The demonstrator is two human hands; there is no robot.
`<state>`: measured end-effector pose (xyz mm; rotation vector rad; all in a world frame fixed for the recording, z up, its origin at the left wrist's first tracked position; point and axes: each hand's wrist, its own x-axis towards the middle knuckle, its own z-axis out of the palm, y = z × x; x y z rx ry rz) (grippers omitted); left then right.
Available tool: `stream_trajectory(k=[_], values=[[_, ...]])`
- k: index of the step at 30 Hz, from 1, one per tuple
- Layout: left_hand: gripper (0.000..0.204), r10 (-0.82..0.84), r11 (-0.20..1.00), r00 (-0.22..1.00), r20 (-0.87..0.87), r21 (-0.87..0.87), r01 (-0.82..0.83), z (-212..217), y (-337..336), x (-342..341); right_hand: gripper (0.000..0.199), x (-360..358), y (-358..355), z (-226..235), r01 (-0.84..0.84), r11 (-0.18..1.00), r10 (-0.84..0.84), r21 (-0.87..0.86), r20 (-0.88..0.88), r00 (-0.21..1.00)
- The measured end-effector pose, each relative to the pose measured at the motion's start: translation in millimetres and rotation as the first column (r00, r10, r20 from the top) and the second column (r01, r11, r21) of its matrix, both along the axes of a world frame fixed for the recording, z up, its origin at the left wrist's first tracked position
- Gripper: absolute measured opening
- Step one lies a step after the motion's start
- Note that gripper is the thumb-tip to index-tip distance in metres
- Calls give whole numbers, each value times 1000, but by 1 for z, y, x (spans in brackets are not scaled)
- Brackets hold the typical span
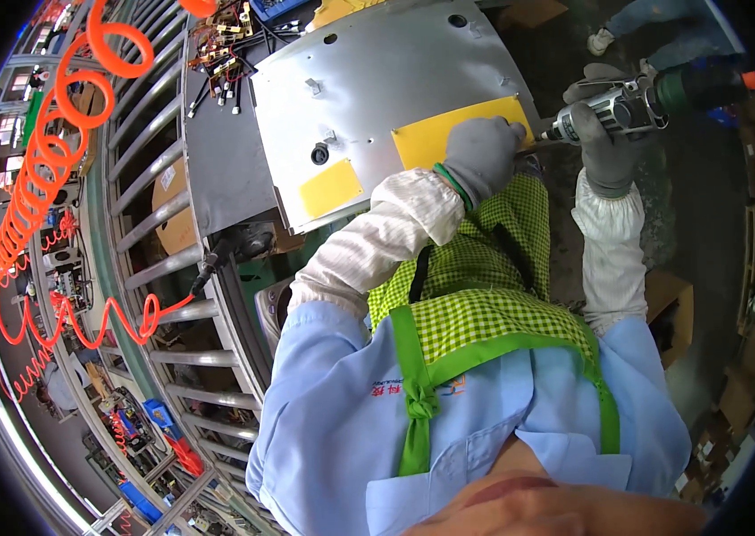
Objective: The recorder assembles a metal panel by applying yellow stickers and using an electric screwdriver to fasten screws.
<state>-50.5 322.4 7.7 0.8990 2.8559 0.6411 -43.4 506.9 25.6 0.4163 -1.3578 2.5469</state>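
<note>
My right hand (611,157), in a grey glove, is wrapped round a silver power screwdriver (617,109) with a dark green and black rear part. The screwdriver lies nearly level, its front end toward the near right corner of a grey sheet-metal panel (395,67). At that corner rests my left hand (483,159), also gloved in grey, over a yellow patch (427,134) on the panel. Its fingers are closed close to the screwdriver's front end; whatever they pinch is hidden. Nearer the panel's left side are a second yellow patch (330,188) and a round black fitting (319,154).
Wires with connectors (227,55) lie on the dark surface left of the panel. A metal roller conveyor (159,165) runs along my left, with a coiled orange air hose (69,107) above it. An open cardboard box (671,313) stands at right; another person's leg (650,27) shows at far right.
</note>
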Motion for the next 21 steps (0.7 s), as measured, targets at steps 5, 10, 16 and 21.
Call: stream_trajectory(k=[5, 10, 16, 21], values=[[25, -129, 988, 991, -33, -87, 125, -4, -2, 1, 39, -4, -14, 20, 86, 995, -84, -46, 51, 995], [27, -145, 988, 989, -41, -54, 143, -8, -6, -1, 34, 1, -30, 35, 405, 804, -281, 436, -322, 904], [27, -165, 985, 986, -34, -58, 163, -5, -8, -2, 31, -3, -31, 37, 417, 780, -255, 468, -371, 893], [26, -141, 983, 989, 34, -111, 144, -7, -3, -3, 30, -5, -27, 24, 471, 683, -289, 558, -385, 876]])
